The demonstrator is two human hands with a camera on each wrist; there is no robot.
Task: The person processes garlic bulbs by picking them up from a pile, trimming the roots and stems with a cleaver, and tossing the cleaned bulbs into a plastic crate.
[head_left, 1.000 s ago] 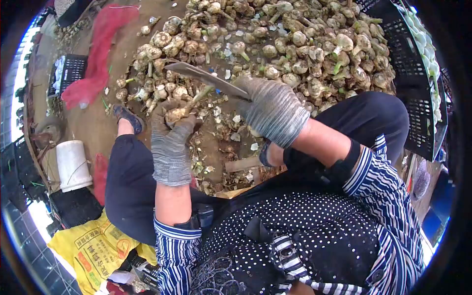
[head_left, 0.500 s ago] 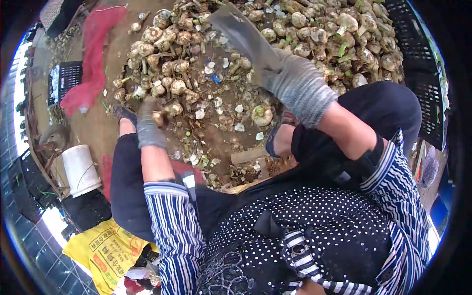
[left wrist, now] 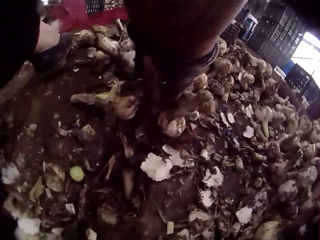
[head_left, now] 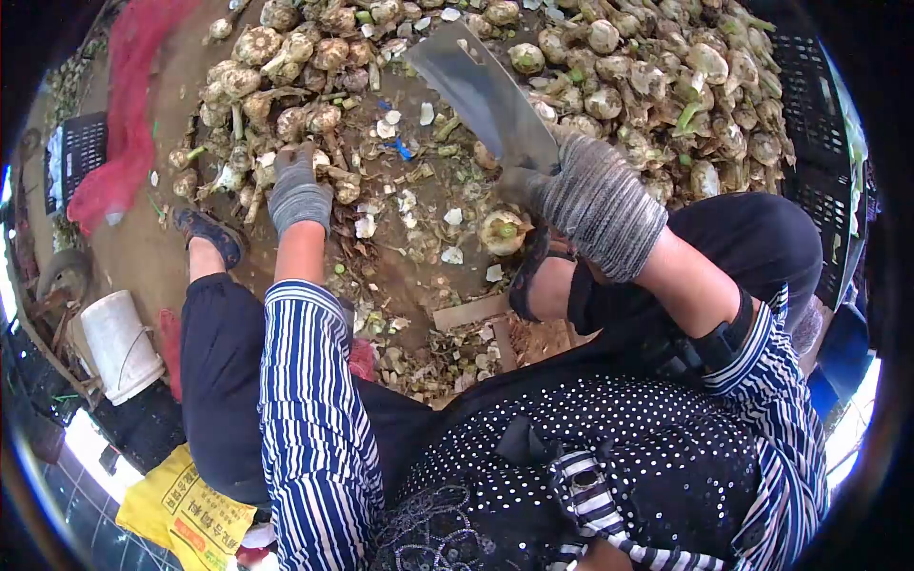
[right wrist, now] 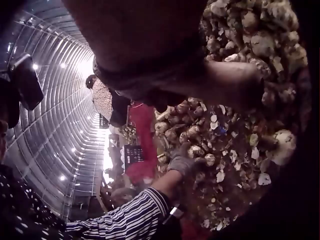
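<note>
In my gloved right hand [head_left: 605, 205] I grip a broad cleaver [head_left: 486, 90], its blade slanting up and left above the littered ground. Gloved too, my left hand [head_left: 300, 198] reaches down among the garlic bulbs [head_left: 305, 119] of the smaller left heap. Its fingertips are right at the bulbs, and I cannot tell whether they grip one. In the left wrist view a garlic bulb [left wrist: 172, 125] lies just below that dark hand. A garlic bulb with a short stem [head_left: 503, 231] lies by the right foot, below the cleaver.
A big garlic heap [head_left: 657, 105] spreads along the right, beside a black plastic crate [head_left: 819, 143]. Peel and stem scraps [head_left: 419, 238] litter the ground between the legs. At left are red netting [head_left: 133, 114], a white bucket [head_left: 122, 347] and a yellow sack [head_left: 181, 504].
The left hand has left the stemmed garlic bulb it held by the cleaver and reached into the left heap. The cleaver has swung, showing its broad face. A bulb by the right foot has come into view.
</note>
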